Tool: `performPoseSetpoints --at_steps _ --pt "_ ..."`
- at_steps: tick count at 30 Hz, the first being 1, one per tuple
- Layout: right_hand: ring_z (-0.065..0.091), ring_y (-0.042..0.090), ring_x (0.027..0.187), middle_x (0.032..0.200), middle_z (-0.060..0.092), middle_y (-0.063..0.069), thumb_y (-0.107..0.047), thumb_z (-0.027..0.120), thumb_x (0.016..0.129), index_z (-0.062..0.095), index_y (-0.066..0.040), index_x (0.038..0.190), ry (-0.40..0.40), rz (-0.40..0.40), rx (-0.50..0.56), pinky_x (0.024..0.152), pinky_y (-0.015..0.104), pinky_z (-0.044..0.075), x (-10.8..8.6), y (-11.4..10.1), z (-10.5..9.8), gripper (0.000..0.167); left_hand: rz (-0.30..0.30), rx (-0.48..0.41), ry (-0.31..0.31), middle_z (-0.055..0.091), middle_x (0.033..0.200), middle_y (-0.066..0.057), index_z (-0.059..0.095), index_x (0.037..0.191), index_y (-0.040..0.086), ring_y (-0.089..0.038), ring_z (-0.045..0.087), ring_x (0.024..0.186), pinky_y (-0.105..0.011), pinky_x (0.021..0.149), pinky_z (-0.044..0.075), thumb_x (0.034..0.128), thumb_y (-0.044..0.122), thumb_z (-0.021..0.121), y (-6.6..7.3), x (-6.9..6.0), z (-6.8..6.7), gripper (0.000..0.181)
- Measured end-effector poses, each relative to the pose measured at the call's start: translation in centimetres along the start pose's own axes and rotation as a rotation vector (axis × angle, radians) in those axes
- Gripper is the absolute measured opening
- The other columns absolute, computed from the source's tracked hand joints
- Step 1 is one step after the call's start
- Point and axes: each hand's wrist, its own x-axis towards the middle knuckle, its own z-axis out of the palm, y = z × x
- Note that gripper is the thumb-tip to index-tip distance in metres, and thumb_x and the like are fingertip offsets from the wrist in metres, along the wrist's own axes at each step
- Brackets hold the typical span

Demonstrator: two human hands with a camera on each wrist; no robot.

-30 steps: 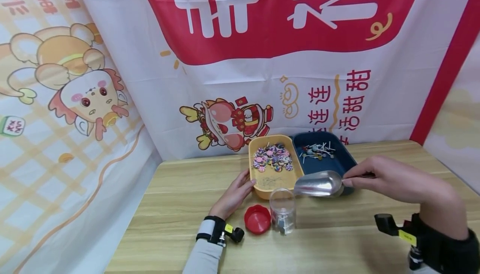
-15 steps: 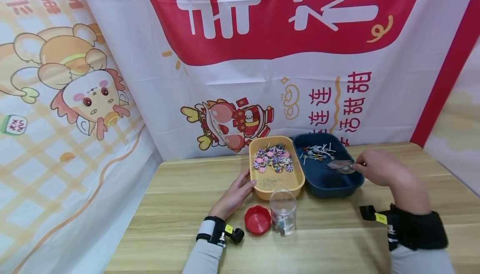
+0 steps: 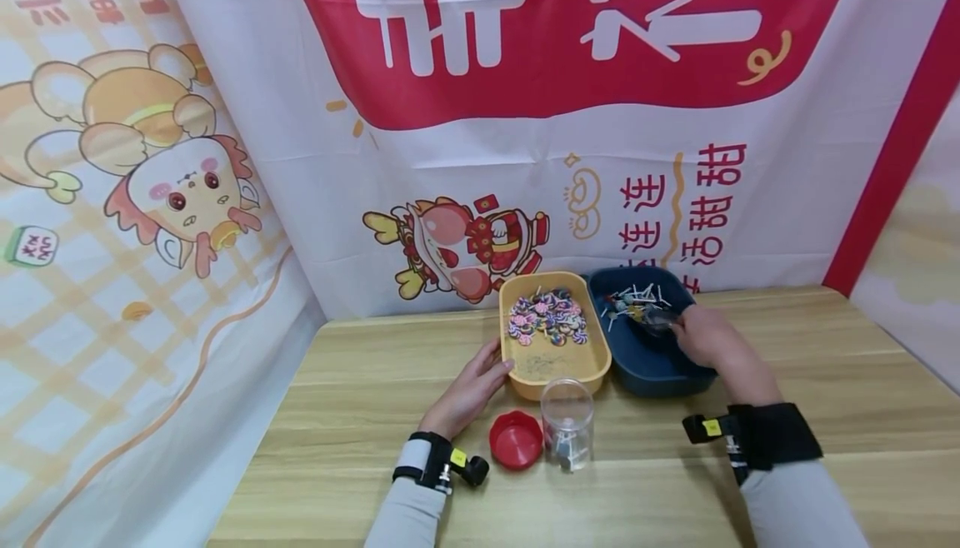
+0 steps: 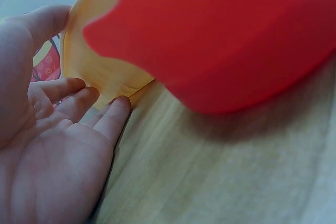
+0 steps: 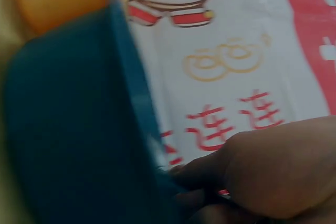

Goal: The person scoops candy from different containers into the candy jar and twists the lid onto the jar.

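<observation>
The right hand point(image 3: 708, 341) grips a scoop point(image 3: 658, 321) in its fingers; beyond them, white-stemmed pieces point(image 3: 639, 295) lie inside the blue tray point(image 3: 663, 385), where a hard push could scatter some. The left hand point(image 3: 467, 396) rests relaxed fingers against the yellow tray point(image 3: 564, 362); the jar point(image 3: 584, 441), between both hands' fingers, could tip if bumped.

Looks to me like a staged recording booth. A festive red-and-white banner point(image 3: 570, 123) hangs behind the wood-grain worktop point(image 3: 360, 398), a cartoon-printed cloth point(image 3: 142, 206) beside it, and wrist cameras point(image 3: 472, 470) are strapped on.
</observation>
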Motion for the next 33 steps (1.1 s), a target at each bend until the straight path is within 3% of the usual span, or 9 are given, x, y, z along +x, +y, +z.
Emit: performPoseSetpoints --at_steps 5,12,18,22,30,33 --pt "0.056 0.027 0.069 0.074 0.057 0.012 -0.009 0.048 0.105 0.062 0.001 0.078 0.026 0.045 0.068 0.064 0.04 0.05 1.3 0.3 1.8 0.032 0.008 0.002 -0.008 0.018 0.171 -0.007 0.018 0.165 0.02 -0.024 0.024 0.155 -0.042 0.124 0.03 0.1052 0.033 0.058 -0.1 0.1 -0.1 0.073" --pt "0.056 0.028 0.07 0.074 0.057 0.012 -0.01 0.046 0.106 0.068 0.003 0.084 0.063 0.037 0.083 0.067 0.043 0.049 2.0 0.4 2.8 0.033 0.012 0.0 -0.009 0.019 0.17 -0.008 0.019 0.165 0.019 -0.024 0.025 0.154 -0.041 0.124 0.031 0.1056 0.032 0.057 -0.2 0.2 -0.1 0.072" --pt "0.057 0.028 0.075 0.08 0.057 0.014 -0.012 0.044 0.107 0.067 0.005 0.094 0.024 0.101 0.109 0.064 0.039 0.05 2.5 0.3 3.5 0.032 0.02 0.007 -0.009 0.019 0.17 -0.01 0.018 0.165 0.016 -0.025 0.025 0.154 -0.042 0.124 0.031 0.1061 0.032 0.056 -0.3 0.4 -0.2 0.072" --pt "0.06 0.03 0.079 0.087 0.061 0.02 -0.009 0.044 0.107 0.064 0.009 0.102 0.012 0.08 0.087 0.068 0.044 0.052 2.7 0.3 4.1 0.027 0.026 0.013 -0.009 0.02 0.17 -0.01 0.018 0.165 0.015 -0.025 0.026 0.154 -0.041 0.124 0.031 0.1066 0.032 0.055 -0.4 0.4 -0.1 0.071" --pt "0.058 0.029 0.081 0.095 0.059 0.021 -0.004 0.043 0.102 0.056 0.009 0.107 -0.124 0.08 0.056 0.07 0.041 0.052 2.8 0.3 4.3 0.019 0.024 0.008 -0.015 0.02 0.17 -0.009 0.018 0.165 0.016 -0.025 0.028 0.153 -0.04 0.123 0.032 0.1061 0.032 0.056 -0.4 0.3 -0.1 0.072" --pt "0.059 0.033 0.089 0.107 0.059 0.029 -0.004 0.044 0.101 0.051 0.015 0.124 -0.143 0.079 0.062 0.077 0.045 0.053 2.7 0.3 4.2 0.03 0.031 0.01 -0.023 0.02 0.17 -0.009 0.018 0.165 0.016 -0.025 0.028 0.153 -0.04 0.122 0.033 0.104 0.038 0.059 -0.3 0.3 -0.1 0.077"
